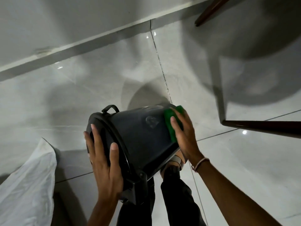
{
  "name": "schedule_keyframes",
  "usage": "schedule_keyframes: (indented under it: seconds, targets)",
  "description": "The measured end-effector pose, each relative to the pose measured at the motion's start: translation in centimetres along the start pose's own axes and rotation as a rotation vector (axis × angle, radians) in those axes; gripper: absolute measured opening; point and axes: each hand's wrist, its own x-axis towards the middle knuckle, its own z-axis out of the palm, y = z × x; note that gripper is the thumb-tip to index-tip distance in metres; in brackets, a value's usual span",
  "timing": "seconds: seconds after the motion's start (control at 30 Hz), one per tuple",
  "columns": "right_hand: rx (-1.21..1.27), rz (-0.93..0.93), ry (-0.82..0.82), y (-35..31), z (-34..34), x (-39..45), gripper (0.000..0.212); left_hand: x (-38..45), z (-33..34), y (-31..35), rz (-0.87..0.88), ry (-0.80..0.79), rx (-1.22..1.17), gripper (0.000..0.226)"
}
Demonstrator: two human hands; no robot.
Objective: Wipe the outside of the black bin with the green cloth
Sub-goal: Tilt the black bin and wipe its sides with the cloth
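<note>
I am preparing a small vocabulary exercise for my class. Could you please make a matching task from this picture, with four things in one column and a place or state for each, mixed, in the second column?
Things
1. black bin
2. green cloth
3. left hand
4. white plastic bag

Places or states
A. lying on the floor at the left
B. gripping the bin's rim end
C. held tilted above the floor
D. pressed on the bin's side under the right hand

Pairs: 1-C, 2-D, 3-B, 4-A

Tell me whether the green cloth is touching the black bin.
Touching. The head view shows the right hand pressing the green cloth flat against the black bin wall near its base, with no gap visible.
</note>
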Motion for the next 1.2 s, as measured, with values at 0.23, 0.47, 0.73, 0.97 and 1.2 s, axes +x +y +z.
schedule_keyframes:
  seconds: [0.23, 0.47, 0.73, 0.97, 1.2]
  targets:
    - [-0.259, -0.482, -0.126, 0.1, 3.2, -8.7, 0.046, 0.1, -2.3, -2.8, 0.304, -0.117, 0.233, 0.067]
    - [-0.146, 0.001, 0.123, -1.6, 3.3, -1.0, 0.04, 0.9, -2.3, -3.7, 0.379, -0.144, 0.157, 0.068]
    - [-0.142, -0.385, -0.05, 0.0, 4.6, -10.8, 0.05, 2.1, -2.7, -3.4, 0.544, -0.249, 0.205, 0.069]
    - [-0.035, 0.136, 0.05, 0.8, 1.7, 2.2, 0.026, 1.9, -3.2, -3.8, 0.643, -0.303, 0.244, 0.067]
    - [-0.095, -0.439, -0.246, -2.1, 6.0, -10.6, 0.052, 1.3, -4.3, -5.3, 0.624, -0.245, 0.398, 0.078]
